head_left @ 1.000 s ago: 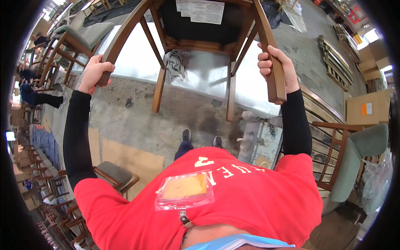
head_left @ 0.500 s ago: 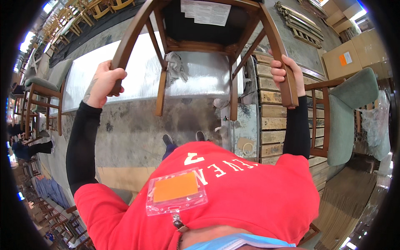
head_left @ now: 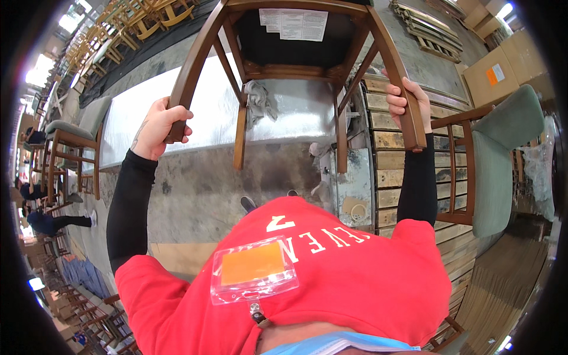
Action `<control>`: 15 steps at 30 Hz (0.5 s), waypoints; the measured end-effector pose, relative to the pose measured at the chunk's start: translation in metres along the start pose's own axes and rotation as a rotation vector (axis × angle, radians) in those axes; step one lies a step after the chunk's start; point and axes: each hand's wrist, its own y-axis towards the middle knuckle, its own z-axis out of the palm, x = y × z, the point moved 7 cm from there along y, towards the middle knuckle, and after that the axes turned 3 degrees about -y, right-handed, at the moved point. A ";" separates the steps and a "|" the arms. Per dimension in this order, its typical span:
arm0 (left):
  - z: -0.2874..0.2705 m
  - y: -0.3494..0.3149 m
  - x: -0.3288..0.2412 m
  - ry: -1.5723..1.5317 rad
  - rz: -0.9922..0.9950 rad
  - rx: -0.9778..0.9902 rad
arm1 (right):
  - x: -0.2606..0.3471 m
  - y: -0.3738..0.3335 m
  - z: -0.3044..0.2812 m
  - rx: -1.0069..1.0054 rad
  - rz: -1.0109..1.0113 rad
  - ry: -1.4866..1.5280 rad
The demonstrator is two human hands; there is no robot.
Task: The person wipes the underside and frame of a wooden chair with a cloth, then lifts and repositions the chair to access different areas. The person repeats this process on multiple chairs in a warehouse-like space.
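- Here, the film-covered platform [head_left: 133, 133] lies before us.
- Our wooden chair [head_left: 290, 56], underside toward us, shows above its near edge, by the right end; we judge it stiff, fairly heavy and smooth, best held by two legs well apart.
- Our left hand [head_left: 161, 127] closes round the left leg [head_left: 195, 74], our right hand [head_left: 419, 94] round the right leg [head_left: 387, 44].
- We see a grey cloth [head_left: 258, 103] toward that near edge.

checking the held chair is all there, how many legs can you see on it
4 on the chair: one leg in the left hand, another leg in the right hand, plus a left inner leg and right inner leg between those. None appears hidden.
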 end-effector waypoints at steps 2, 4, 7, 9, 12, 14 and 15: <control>0.001 -0.002 0.001 0.023 0.004 -0.055 | -0.004 -0.001 0.004 -0.015 -0.004 -0.009; -0.019 -0.017 0.017 0.031 -0.029 -0.048 | -0.020 -0.011 0.010 -0.062 0.014 -0.044; -0.031 -0.045 0.031 0.010 -0.045 -0.088 | -0.043 -0.023 0.030 -0.045 0.015 -0.059; -0.029 -0.037 0.026 0.024 -0.036 -0.082 | -0.040 -0.018 0.025 -0.022 -0.003 -0.061; -0.036 -0.009 0.011 0.029 0.018 -0.054 | -0.025 0.014 0.026 -0.023 -0.041 -0.028; -0.040 0.009 0.004 0.036 0.038 -0.052 | -0.017 0.031 0.027 0.002 -0.030 -0.018; -0.041 0.009 0.003 0.034 0.042 -0.060 | -0.015 0.035 0.029 0.023 -0.049 -0.010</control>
